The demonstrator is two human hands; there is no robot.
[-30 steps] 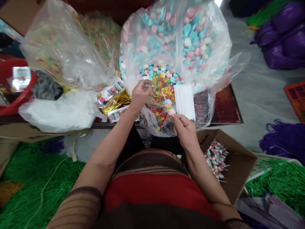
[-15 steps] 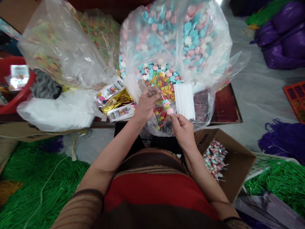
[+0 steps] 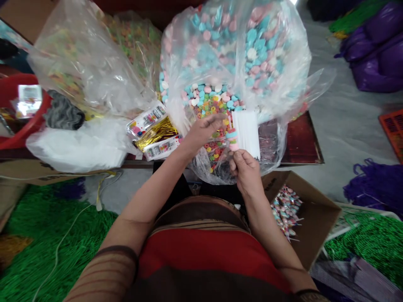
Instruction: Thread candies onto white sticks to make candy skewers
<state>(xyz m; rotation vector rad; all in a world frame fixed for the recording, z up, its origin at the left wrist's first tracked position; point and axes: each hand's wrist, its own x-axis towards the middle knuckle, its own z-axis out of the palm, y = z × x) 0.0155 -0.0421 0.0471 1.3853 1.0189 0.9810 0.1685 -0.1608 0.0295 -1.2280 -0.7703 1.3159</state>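
My right hand (image 3: 247, 167) pinches the lower end of a stick, with a stack of pink, blue and green candies (image 3: 232, 140) rising above the fingertips. Near the stick's upper end, my left hand (image 3: 209, 126) has its fingers drawn together; what they hold is too small and blurred to make out. Below and behind this hand lie small coloured ring candies (image 3: 210, 107). Beside the stack, to the right, is a bundle of white sticks (image 3: 247, 132).
A large clear bag of pink, blue and white candies (image 3: 201, 46) fills the back. Left are another candy bag (image 3: 72, 54), printed packets (image 3: 146, 119), gold ties (image 3: 157, 133) and a red basin (image 3: 23, 136). A cardboard box (image 3: 315, 218) with wrapped candy sticks stands lower right.
The candy stack has turned more upright in my right hand, and a reddish piece now shows at its top. My left hand has moved right, towards the stick's upper end.
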